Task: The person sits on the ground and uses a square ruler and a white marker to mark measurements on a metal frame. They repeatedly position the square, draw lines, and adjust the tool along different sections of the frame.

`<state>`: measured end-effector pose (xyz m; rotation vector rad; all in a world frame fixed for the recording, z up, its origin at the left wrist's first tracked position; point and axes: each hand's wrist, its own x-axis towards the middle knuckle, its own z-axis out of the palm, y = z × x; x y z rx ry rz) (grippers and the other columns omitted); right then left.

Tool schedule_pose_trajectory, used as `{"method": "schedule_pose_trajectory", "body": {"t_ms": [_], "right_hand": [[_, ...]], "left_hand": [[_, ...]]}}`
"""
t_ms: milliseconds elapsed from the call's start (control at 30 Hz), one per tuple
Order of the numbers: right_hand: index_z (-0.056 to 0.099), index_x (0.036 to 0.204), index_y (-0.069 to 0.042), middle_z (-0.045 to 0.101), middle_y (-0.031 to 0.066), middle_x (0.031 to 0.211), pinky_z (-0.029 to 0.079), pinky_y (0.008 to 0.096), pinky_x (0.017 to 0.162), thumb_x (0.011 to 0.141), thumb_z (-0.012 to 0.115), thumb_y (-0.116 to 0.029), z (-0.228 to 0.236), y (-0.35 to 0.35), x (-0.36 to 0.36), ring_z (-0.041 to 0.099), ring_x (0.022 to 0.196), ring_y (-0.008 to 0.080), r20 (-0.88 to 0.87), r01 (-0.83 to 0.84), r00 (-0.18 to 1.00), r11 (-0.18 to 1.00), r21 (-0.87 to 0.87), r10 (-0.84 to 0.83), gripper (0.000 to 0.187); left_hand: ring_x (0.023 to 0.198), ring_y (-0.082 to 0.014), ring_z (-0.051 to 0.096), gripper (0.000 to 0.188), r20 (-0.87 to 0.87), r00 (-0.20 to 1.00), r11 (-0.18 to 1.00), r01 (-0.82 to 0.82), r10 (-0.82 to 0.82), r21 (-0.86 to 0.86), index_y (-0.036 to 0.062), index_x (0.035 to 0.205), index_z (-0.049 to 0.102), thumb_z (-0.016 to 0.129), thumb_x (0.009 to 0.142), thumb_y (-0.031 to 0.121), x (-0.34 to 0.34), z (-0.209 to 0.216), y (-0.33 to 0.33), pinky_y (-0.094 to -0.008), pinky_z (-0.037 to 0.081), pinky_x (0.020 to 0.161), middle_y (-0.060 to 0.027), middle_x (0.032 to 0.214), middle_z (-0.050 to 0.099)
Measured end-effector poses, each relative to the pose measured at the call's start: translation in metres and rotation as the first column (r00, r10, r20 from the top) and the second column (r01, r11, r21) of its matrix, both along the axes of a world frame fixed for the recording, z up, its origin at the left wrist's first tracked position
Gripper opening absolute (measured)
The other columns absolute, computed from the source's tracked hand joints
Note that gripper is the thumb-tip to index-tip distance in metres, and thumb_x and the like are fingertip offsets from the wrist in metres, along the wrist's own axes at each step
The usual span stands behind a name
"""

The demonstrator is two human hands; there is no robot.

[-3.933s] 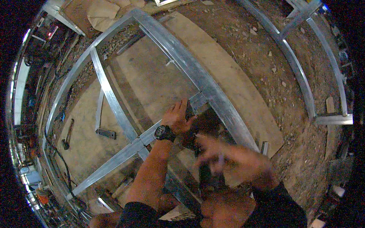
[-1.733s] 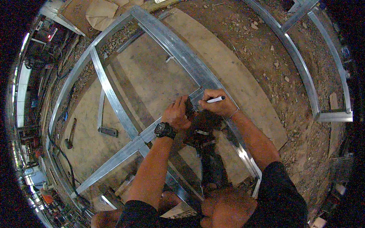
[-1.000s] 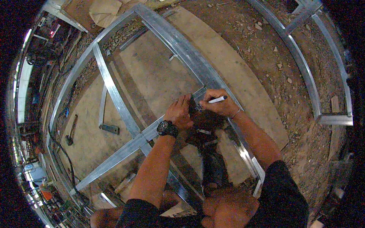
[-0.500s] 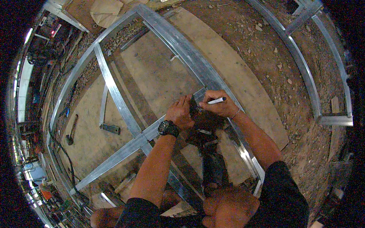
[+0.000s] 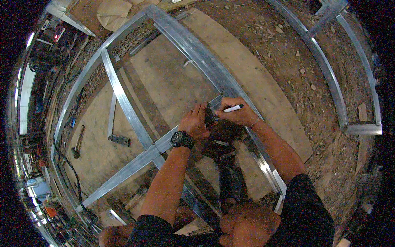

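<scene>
Slim white plastic marker [image 5: 232, 108], likely light, stiff, best pinched low, as right hand [image 5: 242, 116] grips it; hold of left hand [image 5: 192, 125] unclear.

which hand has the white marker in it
The right hand: its fingers hold the white marker, dark end showing. The left hand, the one with the black watch at its wrist, shows no marker.

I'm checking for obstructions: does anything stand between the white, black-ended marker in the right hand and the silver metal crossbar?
Nothing visible does. The right hand holds the white marker close to the silver metal crossbar but hides the tip; the dark, blocky piece touching the left hand lies just left.
</scene>
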<state>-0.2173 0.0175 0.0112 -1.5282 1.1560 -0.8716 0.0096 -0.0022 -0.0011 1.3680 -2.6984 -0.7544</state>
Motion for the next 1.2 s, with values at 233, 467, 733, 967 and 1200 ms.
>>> {"method": "schedule_pose_trajectory", "body": {"t_ms": [233,467,733,967,1200], "right_hand": [[0.062,0.075,-0.006,0.062,-0.0009,0.071,0.042,0.0265,0.061,0.085,0.078,-0.021,0.001,-0.001,-0.001,0.054,0.067,0.0078,0.082,0.005,0.997,0.999,-0.033,-0.002,0.023],[0.068,0.107,-0.003,0.071,0.0053,0.084,0.049,0.0279,0.067,0.098,0.059,-0.033,0.012,0.021,-0.004,0.061,0.072,0.0114,0.280,0.452,0.836,0.881,0.138,-0.473,0.033],[0.061,0.114,-0.003,0.068,0.0164,0.106,0.056,0.0353,0.079,0.092,0.068,-0.015,0.014,0.091,0.030,0.068,0.092,0.0285,-0.126,0.533,0.775,0.748,-0.395,-0.619,0.026],[0.055,0.112,-0.003,0.063,0.0192,0.110,0.053,0.0377,0.083,0.087,0.072,-0.007,-0.005,0.093,0.086,0.065,0.098,0.0306,-0.067,0.688,0.653,0.628,-0.365,-0.754,0.031],[0.057,0.105,-0.005,0.064,0.0090,0.101,0.050,0.0323,0.081,0.086,0.073,-0.009,-0.016,0.078,0.109,0.063,0.091,0.0208,0.119,0.860,0.497,0.507,0.067,-0.859,0.025]], "left_hand": [[0.115,-0.0445,0.057,0.107,0.022,1.000,0.999,0.000,-0.001,0.050,0.0061,0.148,0.030,0.084,0.058,0.027,-0.002,-0.003,-0.005,-0.0481,0.049,0.099,-0.0214,0.143,0.045],[0.118,-0.0432,0.055,0.102,0.005,0.999,0.996,-0.032,0.033,-0.079,0.0046,0.149,0.028,0.081,0.067,0.035,-0.003,-0.019,0.001,-0.0473,0.047,0.101,-0.0223,0.141,0.047],[0.121,-0.0439,0.054,0.090,-0.052,0.999,0.991,0.008,-0.015,-0.131,0.0029,0.148,0.031,0.074,0.078,0.038,0.002,-0.011,0.002,-0.0495,0.045,0.103,-0.0251,0.140,0.049],[0.121,-0.0448,0.053,0.084,-0.081,0.994,0.996,-0.081,0.079,-0.021,0.0099,0.149,0.033,0.073,0.079,0.033,-0.007,0.006,0.007,-0.0505,0.045,0.103,-0.0215,0.141,0.049],[0.127,-0.0419,0.050,0.087,-0.061,0.998,0.972,-0.012,-0.002,-0.236,0.0153,0.149,0.035,0.076,0.074,0.029,0.003,-0.001,0.015,-0.0501,0.043,0.106,-0.0178,0.144,0.047]]}}
